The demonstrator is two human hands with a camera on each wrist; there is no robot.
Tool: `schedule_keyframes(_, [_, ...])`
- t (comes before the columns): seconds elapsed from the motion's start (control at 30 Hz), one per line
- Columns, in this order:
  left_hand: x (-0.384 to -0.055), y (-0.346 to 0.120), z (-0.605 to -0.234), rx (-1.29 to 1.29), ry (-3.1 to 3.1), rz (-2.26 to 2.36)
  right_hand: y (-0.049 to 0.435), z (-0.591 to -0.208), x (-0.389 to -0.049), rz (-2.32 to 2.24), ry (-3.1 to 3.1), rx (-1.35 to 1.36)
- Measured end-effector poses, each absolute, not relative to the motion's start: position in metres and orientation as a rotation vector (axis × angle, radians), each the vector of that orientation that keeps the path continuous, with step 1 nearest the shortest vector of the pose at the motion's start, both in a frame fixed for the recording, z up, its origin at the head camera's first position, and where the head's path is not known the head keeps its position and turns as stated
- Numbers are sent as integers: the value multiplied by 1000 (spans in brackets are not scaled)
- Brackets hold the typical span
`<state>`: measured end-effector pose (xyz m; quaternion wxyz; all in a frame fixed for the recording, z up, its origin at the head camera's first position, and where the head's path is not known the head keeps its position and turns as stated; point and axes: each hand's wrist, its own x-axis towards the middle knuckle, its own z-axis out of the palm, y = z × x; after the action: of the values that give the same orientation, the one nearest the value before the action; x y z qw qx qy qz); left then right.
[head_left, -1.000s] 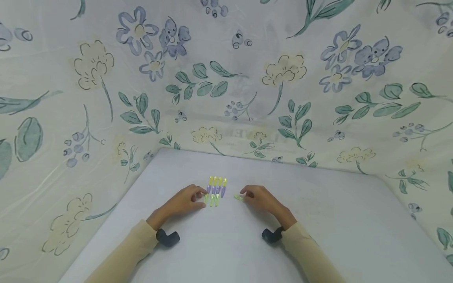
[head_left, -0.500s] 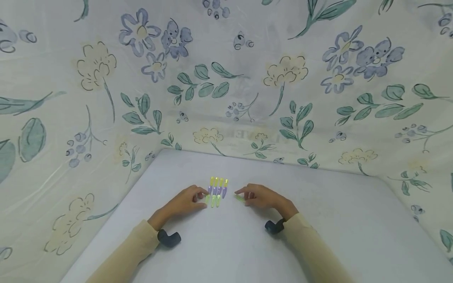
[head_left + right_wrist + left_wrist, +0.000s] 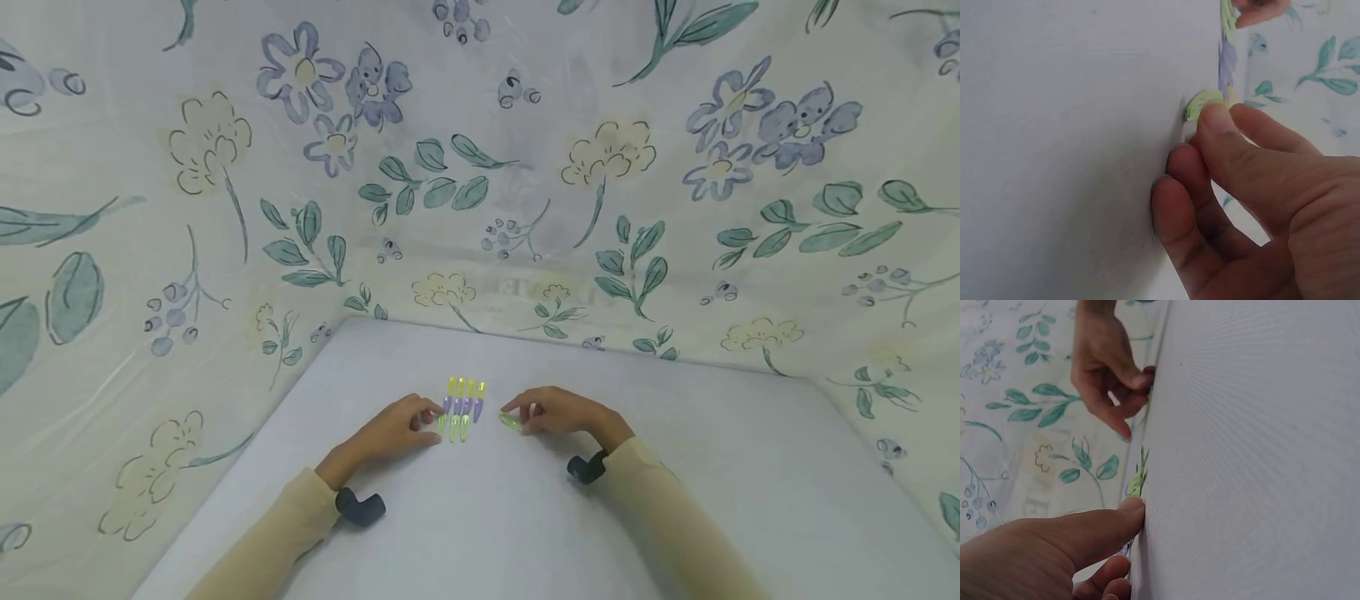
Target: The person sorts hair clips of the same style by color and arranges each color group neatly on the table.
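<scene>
Snap hair clips lie in rows: several yellow hair clips [image 3: 461, 386] at the back, several purple hair clips [image 3: 458, 406] in the middle, and three light green hair clips [image 3: 454, 428] at the front. At the left end of the green row, my left hand [image 3: 393, 427] holds a green clip [image 3: 442, 423] lengthwise between thumb and index finger. To the right of the rows, my right hand [image 3: 562, 411] pinches another light green hair clip [image 3: 1200, 103] by thumb and index finger, low over the table. Its other fingers are curled in the right wrist view.
The white table [image 3: 480, 525] stretches around both hands. A floral-print sheet [image 3: 517, 192] rises behind it and along the sides. Each wrist carries a dark band [image 3: 361, 507], below light sleeves [image 3: 277, 533].
My right index finger has extended along the green clip, which has turned a little between finger and thumb. The right forearm has shifted slightly right. My left hand stays on its clip.
</scene>
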<state>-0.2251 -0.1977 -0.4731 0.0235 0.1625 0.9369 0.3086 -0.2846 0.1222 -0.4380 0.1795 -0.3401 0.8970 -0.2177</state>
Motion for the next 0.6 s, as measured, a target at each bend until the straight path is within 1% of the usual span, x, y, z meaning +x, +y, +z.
schedule_keyframes(0.2, [-224, -196, -472, 495, 2901, 966, 120, -439, -288, -565, 2537, -952])
schedule_keyframes(0.6, [-223, -196, -471, 484, 2898, 965, 114, -446, -284, -626, 2598, -883])
